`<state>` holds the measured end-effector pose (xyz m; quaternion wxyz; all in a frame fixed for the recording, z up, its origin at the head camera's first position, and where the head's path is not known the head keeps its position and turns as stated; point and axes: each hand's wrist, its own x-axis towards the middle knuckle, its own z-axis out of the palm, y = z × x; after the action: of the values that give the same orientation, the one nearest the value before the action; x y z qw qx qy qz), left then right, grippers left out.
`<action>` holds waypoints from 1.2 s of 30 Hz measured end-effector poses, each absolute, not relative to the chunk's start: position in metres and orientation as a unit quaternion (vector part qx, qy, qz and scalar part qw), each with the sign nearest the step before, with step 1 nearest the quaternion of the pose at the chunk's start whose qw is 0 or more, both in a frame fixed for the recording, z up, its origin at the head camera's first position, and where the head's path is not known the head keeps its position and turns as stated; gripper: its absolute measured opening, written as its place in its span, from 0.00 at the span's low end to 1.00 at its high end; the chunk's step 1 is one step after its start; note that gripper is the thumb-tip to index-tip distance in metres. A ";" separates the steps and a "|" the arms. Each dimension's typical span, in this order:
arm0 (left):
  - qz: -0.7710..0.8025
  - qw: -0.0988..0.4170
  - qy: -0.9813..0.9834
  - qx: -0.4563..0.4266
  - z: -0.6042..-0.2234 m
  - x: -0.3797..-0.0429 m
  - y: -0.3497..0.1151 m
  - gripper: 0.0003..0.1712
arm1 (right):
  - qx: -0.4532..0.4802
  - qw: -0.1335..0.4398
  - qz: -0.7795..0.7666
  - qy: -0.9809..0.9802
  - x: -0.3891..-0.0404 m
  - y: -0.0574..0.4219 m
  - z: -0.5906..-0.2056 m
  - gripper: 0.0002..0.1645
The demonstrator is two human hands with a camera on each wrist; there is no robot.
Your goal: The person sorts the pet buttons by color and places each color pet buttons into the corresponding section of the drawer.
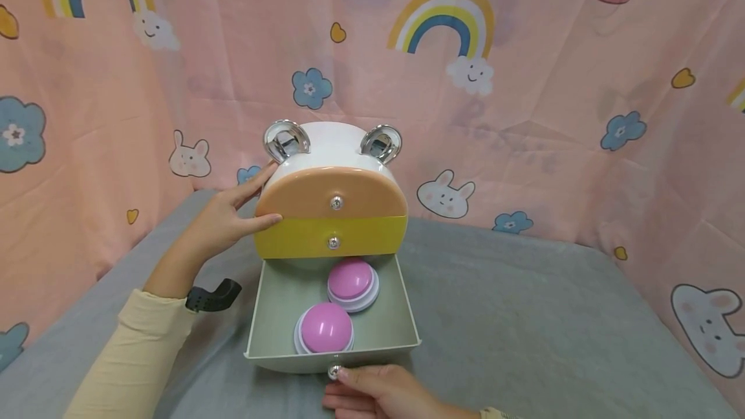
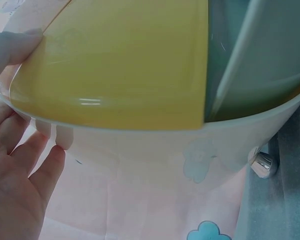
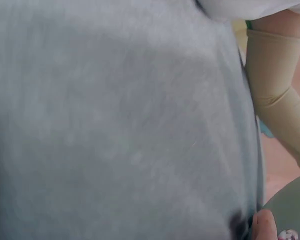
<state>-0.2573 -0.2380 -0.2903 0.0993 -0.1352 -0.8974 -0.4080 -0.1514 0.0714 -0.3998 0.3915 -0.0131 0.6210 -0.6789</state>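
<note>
A small storage box (image 1: 343, 147) with a white rounded shell and two silver ears stands on the grey cloth. It has an orange top drawer (image 1: 302, 194), a yellow middle drawer (image 1: 297, 238) and a pale green bottom drawer (image 1: 285, 290), which is pulled out. Two pink-topped round things with white rims, one nearer (image 1: 326, 328) and one farther back (image 1: 350, 280), lie inside. My left hand (image 1: 224, 222) rests against the box's left side, fingers fairly straight, thumb on the front. At the bottom drawer's silver knob (image 1: 334, 372), my right hand (image 1: 384, 393) pinches with the thumb; its other fingers lie below.
Grey cloth (image 1: 524, 315) covers the table to either side of the box. Behind hangs a pink curtain (image 1: 361, 102) printed with rainbows, rabbits and flowers. A black strap (image 1: 213, 296) sits at my left wrist. In the left wrist view, a silver foot (image 2: 263, 165) sticks out from the shell.
</note>
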 end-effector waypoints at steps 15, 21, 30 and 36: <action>-0.408 0.101 -0.897 -0.135 -0.289 -0.257 -0.238 0.49 | 0.000 0.345 -0.722 0.600 -0.161 0.061 -0.390 0.20; -0.409 0.099 -0.897 -0.136 -0.288 -0.257 -0.237 0.49 | -0.002 0.329 -0.725 0.605 -0.169 0.056 -0.387 0.18; -0.412 0.094 -0.896 -0.136 -0.289 -0.258 -0.235 0.49 | 0.007 0.306 -0.750 0.587 -0.193 0.047 -0.389 0.17; -0.413 0.097 -0.895 -0.138 -0.290 -0.257 -0.236 0.49 | 0.009 0.306 -0.756 0.579 -0.205 0.043 -0.391 0.18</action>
<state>-0.2568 -0.2360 -0.2899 0.0965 -0.1376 -0.8950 -0.4132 -0.2053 0.0428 -0.3907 0.3061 0.0090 0.5786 -0.7559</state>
